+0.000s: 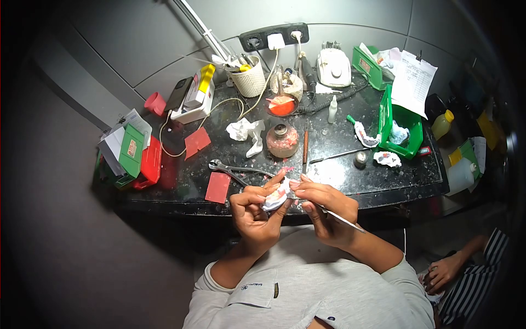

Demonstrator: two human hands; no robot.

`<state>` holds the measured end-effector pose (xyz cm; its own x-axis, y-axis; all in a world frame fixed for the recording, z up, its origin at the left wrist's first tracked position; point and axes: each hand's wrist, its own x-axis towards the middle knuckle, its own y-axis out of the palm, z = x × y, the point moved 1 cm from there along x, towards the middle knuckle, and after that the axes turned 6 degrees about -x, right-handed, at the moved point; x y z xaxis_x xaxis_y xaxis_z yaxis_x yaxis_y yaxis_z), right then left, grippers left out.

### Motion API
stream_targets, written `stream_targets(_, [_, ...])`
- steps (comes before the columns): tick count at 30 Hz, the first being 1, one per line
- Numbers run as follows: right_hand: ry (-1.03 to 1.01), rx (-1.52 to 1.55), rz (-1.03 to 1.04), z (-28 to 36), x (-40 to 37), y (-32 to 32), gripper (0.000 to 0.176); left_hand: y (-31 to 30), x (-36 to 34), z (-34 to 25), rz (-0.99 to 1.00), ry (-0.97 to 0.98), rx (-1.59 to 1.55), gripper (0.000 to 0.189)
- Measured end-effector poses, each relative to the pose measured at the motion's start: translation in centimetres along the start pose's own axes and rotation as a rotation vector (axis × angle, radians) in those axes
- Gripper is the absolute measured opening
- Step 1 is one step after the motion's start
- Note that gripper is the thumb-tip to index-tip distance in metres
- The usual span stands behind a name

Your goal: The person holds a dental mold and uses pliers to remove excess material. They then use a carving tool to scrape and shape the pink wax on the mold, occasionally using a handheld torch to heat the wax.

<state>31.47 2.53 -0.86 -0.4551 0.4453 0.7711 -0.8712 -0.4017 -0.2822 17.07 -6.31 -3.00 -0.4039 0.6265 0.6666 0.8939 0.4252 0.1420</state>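
Observation:
My left hand (pixel 253 218) is closed around a white dental cast (pixel 272 202) with pink wax on it, just over the bench's front edge. Pinched in my right hand (pixel 335 207) is a thin metal carving tool (pixel 346 221); its handle points down to the right. My right fingertips meet the cast's right side and cover the tool's working end. Behind my left hand lie metal pliers (pixel 241 169) and a pink wax sheet (pixel 217 188). Beyond the cast are a spirit burner (pixel 282 141) with a metal cap and a wooden-handled tool (pixel 306 147).
On the right stand a green bin (pixel 417 133), a dental cast (pixel 366 137) and another cast piece (pixel 387 159). A dark thin tool (pixel 338 156) lies mid-bench. Red and green bins (pixel 149 163) sit left. A co-worker's hand (pixel 444 272) shows at lower right.

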Motion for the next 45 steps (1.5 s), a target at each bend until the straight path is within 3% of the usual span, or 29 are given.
stream_targets(12, [-0.096, -0.013, -0.008, 0.3, 0.1, 0.1, 0.019, -0.1, 0.0, 0.3, 0.038, 0.049, -0.067, 0.051])
stream_targets(34, [-0.082, 0.012, 0.002, -0.6, -0.2, 0.7, 0.015, -0.4, -0.6, 0.6, -0.004, 0.011, -0.094, 0.050])
stream_targets(37, [-0.006, 0.007, -0.014, -1.3, -0.6, 0.7, 0.013, -0.3, -0.4, 0.6, -0.037, -0.049, -0.103, 0.050])
stream_targets(39, [0.075, 0.043, -0.169, -2.5, -0.5, 0.3, 0.012, -0.2, -0.2, 0.7, -0.071, -0.205, -0.097, 0.050])
stream_targets(41, [0.097, 0.015, -0.192, -3.3, 0.1, -0.8, 0.012, -1.0, 0.0, 2.2, -0.071, -0.166, -0.014, 0.048])
stream_targets(43, [0.336, 0.441, -0.257, -4.1, -0.1, -1.1, 0.018, -1.9, 0.0, 3.5, -0.079, -0.189, -0.017, 0.047])
stream_targets(45, [0.505, 0.572, -0.242, -4.6, 0.0, -2.7, 0.024, -2.3, -0.3, 3.5, -0.089, -0.225, -0.065, 0.047])
